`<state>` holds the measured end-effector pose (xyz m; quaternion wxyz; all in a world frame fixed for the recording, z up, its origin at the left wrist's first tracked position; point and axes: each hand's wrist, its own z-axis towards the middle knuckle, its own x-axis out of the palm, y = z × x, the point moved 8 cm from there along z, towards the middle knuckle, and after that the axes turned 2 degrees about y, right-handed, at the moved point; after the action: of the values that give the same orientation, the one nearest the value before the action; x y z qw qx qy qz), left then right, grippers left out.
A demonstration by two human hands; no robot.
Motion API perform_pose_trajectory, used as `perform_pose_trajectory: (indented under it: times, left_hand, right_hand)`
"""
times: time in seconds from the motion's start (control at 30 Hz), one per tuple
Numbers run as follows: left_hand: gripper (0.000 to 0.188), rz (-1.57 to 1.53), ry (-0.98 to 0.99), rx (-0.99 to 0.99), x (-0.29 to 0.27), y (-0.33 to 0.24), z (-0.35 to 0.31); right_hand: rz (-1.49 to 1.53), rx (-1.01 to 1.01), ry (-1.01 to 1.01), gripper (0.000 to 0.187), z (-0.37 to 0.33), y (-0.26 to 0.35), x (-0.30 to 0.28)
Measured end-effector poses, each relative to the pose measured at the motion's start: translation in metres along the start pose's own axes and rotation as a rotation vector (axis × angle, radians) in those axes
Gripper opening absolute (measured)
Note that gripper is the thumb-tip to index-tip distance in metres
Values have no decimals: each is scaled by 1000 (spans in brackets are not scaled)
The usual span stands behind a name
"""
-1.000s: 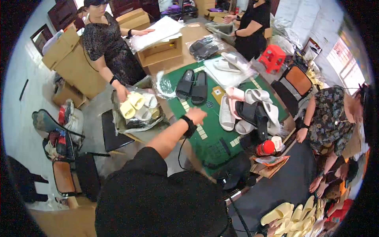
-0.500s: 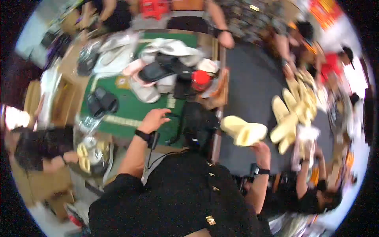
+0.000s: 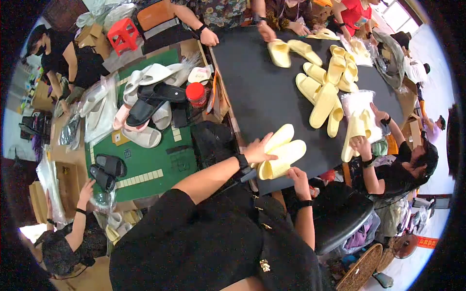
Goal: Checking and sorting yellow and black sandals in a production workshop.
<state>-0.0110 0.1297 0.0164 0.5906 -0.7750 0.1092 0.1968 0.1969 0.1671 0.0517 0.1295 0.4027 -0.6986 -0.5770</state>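
A pair of pale yellow slide slippers (image 3: 297, 151) is between my hands at the near edge of the dark table. My left hand (image 3: 258, 150) reaches across and grips the slippers by the strap end, its fingers over the nearer one. My right hand (image 3: 299, 181) is closed at the strap's near edge, fingertips against the slipper. Farther back on the same table lies a loose heap of matching yellow slippers (image 3: 324, 104).
A green-topped table (image 3: 145, 182) at left bears piled white, pink and black slippers (image 3: 145, 104), a black pair (image 3: 108, 169) and a red-lidded jar (image 3: 196, 94). At right, a co-worker's hands (image 3: 360, 145) hold yellow slippers by a clear bag (image 3: 361, 102). A black chair (image 3: 347, 225) stands close by.
My left hand has come from over the green table to the yellow slippers, which my right hand held alone. My view has turned right. Across the table, a co-worker's hand now touches another yellow slipper.
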Motion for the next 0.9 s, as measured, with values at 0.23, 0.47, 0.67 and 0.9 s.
perform_pose_trajectory:
  times: [0.23,0.47,0.67,0.9]
  left_hand:
    - [90,-627,58,123,11,-2,-21]
    - [98,-823,-106,215,-128,-39,-135]
    - [89,-1044,-704,121,-198,95,-309]
    - [111,-1074,-1315,-501,-268,350,-565]
  right_hand:
    - [-110,-43,23,24,-20,34,15]
    - [258,-249,298,32,-10,119,65]
    - [393,-264,350,30,33,125,76]
    - [508,-180,342,24,57,98,98]
